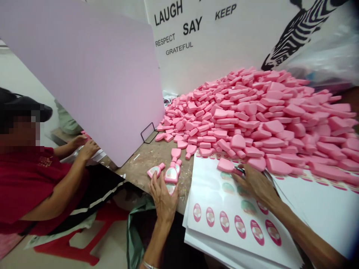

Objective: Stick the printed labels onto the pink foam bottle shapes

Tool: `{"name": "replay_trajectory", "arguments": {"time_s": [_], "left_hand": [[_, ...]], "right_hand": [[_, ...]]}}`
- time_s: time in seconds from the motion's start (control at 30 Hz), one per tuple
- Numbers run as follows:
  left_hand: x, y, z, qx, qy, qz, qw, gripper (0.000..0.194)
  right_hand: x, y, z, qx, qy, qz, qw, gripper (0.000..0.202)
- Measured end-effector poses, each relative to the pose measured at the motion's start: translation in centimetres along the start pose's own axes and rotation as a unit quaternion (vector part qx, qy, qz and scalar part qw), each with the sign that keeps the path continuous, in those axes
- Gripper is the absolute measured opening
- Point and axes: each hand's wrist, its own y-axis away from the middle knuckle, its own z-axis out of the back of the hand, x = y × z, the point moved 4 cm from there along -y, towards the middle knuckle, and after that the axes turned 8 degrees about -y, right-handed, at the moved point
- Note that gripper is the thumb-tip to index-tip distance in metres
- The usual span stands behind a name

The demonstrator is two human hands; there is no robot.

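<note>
My left hand (163,196) is curled around a pink bottle-shaped foam-like piece (171,188) with a pale label, its thumb and fingers on either side. More labelled pink pieces lie against its fingertips, one upright-facing piece (171,173) and another tilted piece (156,170) to the left. My right hand (256,184) is closed on a thin dark pen-like tool (239,170); its exact kind is unclear. The tool's tip lies beside the neck of a plain pink piece (225,165). Beneath that hand is a sheet of stickers (207,190) with pink ovals and pale green rounded labels.
A large heap of pink pieces (238,108) covers the back and right of the table (140,164). A pale upright panel (112,74) with a black wire stand (149,133) rises at left. Beyond it sits a person in a red shirt (42,179). Stacked sheets (316,201) lie at right.
</note>
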Motion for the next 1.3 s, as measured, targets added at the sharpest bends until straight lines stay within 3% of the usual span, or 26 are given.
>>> {"name": "replay_trajectory", "arguments": {"time_s": [0.13, 0.23, 0.33, 0.47, 0.57, 0.67, 0.77, 0.87, 1.0, 1.13, 1.3], "left_hand": [[2.1, 0.2, 0.3, -0.033, 0.017, 0.015, 0.999, 0.054], [2.8, 1.0, 1.4, -0.083, 0.067, 0.030, 0.994, 0.047], [1.7, 1.8, 2.6, -0.124, 0.126, 0.037, 0.984, 0.041], [-0.6, 2.4, 3.4, -0.132, 0.171, 0.017, 0.976, 0.037], [-0.8, 1.8, 3.5, -0.138, 0.185, 0.014, 0.973, 0.036], [1.5, 0.5, 3.2, -0.159, 0.176, 0.047, 0.970, 0.032], [5.2, -1.0, 2.5, -0.151, 0.150, 0.090, 0.973, 0.030], [8.8, -2.7, 1.0, -0.083, 0.150, 0.117, 0.978, 0.034], [11.6, -5.4, -1.2, 0.003, 0.168, 0.130, 0.977, 0.038], [11.7, -7.6, -3.0, 0.069, 0.194, 0.126, 0.970, 0.040], [9.4, -7.9, -4.7, 0.116, 0.225, 0.115, 0.961, 0.043]], "right_hand": [[1.6, 1.0, 0.2, 0.026, 0.011, 0.003, 1.000, 0.034], [2.5, 2.2, 0.1, 0.003, -0.014, 0.004, 1.000, 0.036], [2.4, 3.3, -0.5, -0.024, -0.022, 0.002, 0.999, 0.035], [2.2, 4.1, -1.0, -0.042, 0.010, 0.027, 0.999, 0.032], [2.3, 4.5, -0.6, -0.044, 0.076, 0.030, 0.996, 0.035], [3.3, 5.1, 0.4, -0.067, 0.129, 0.029, 0.989, 0.035], [6.0, 5.8, 0.7, -0.091, 0.063, 0.076, 0.991, 0.038], [10.6, 6.1, -0.5, -0.019, -0.094, 0.143, 0.985, 0.055], [16.5, 5.6, -4.2, 0.192, -0.154, 0.149, 0.958, 0.097], [19.3, 3.7, -7.4, 0.324, -0.109, 0.136, 0.930, 0.128], [20.2, 1.6, -9.8, 0.379, -0.084, 0.128, 0.912, 0.139]]}}
